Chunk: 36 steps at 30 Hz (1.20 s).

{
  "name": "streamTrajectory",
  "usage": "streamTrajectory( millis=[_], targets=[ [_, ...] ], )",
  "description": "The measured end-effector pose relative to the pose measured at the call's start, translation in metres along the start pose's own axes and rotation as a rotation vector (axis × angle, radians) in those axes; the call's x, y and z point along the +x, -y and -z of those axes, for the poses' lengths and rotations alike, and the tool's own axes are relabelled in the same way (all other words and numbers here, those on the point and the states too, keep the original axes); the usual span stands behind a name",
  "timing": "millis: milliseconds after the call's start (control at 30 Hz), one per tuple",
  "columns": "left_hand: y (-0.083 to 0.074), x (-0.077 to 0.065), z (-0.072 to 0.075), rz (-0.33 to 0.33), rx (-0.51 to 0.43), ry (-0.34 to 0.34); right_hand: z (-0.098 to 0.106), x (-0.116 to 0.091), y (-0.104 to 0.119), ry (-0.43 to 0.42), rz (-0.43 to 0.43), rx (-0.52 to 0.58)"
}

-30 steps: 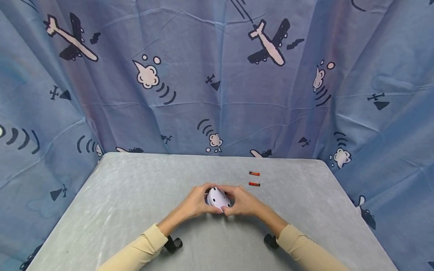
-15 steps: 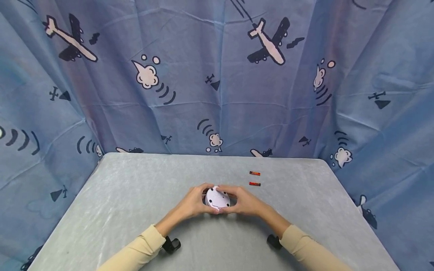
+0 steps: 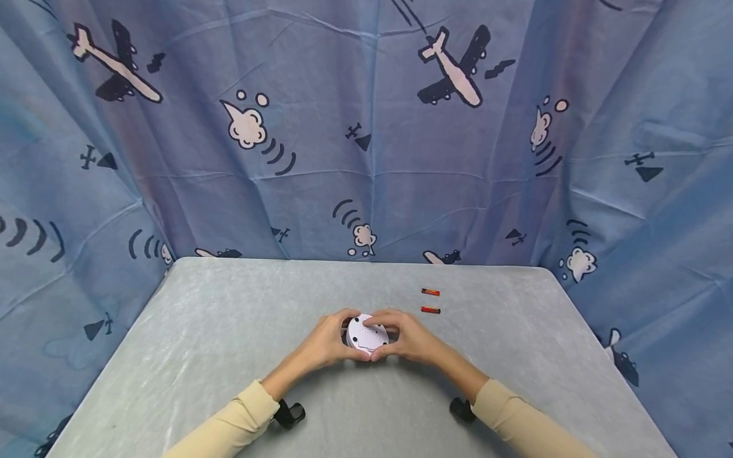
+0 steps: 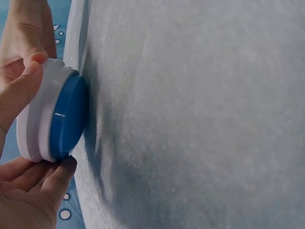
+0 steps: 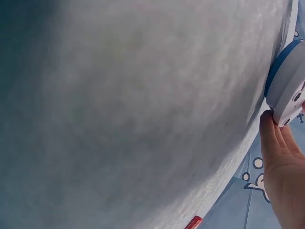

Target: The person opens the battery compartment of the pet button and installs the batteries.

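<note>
Between both hands is a round white device [image 3: 364,337] with a blue dome [image 4: 71,114]. Its underside, with small black feet and the outline of a cover, faces up in the head view, and the dome faces the table. My left hand [image 3: 331,340] grips the left side, fingers at the far rim and thumb at the near rim. On the other side my right hand [image 3: 409,337] holds it, thumb near the left thumb and a finger reaching over the underside. In the right wrist view, the device's white edge [image 5: 286,90] is partly cut off.
Two red batteries [image 3: 431,310] lie on the grey-covered table [image 3: 240,324], right of the hands and farther back. A blue curtain [image 3: 321,127] with airplane prints hangs behind the table. Black wrist straps [image 3: 289,415] show at both sleeves.
The device has turned slightly so its underside faces the head camera more fully, and shifted a little left. The right finger now lies farther over it. The batteries stay put.
</note>
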State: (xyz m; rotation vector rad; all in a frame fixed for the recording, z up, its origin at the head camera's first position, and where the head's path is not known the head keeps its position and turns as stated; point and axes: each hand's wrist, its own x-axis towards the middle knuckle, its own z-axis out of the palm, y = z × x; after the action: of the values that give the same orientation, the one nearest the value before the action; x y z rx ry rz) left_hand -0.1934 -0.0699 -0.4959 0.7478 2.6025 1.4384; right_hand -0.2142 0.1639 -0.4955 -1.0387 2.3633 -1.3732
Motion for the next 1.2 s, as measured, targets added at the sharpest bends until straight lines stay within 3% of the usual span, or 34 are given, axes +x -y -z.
streamTrajectory(
  millis=[133,433,567,800,1200],
  targets=[
    [0.0001,0.0002,0.0000,-0.003,0.018,0.001,-0.0002,0.0008,-0.0025,-0.006,-0.023,0.056],
    [-0.0024,-0.0005,0.0011,0.010,0.039,0.020,0.0016,0.0000,-0.0027,-0.012,-0.048,0.053],
    [-0.0033,-0.0006,0.0020,0.024,0.028,0.029,0.0032,-0.0014,-0.0021,0.000,-0.013,0.013],
    [-0.0036,-0.0001,0.0015,0.038,0.015,0.031,0.0045,-0.0051,-0.0012,-0.023,0.086,-0.231],
    [-0.0037,0.0004,0.0005,0.046,-0.006,0.028,0.0052,-0.0048,0.0029,0.008,0.155,-0.178]
  ],
)
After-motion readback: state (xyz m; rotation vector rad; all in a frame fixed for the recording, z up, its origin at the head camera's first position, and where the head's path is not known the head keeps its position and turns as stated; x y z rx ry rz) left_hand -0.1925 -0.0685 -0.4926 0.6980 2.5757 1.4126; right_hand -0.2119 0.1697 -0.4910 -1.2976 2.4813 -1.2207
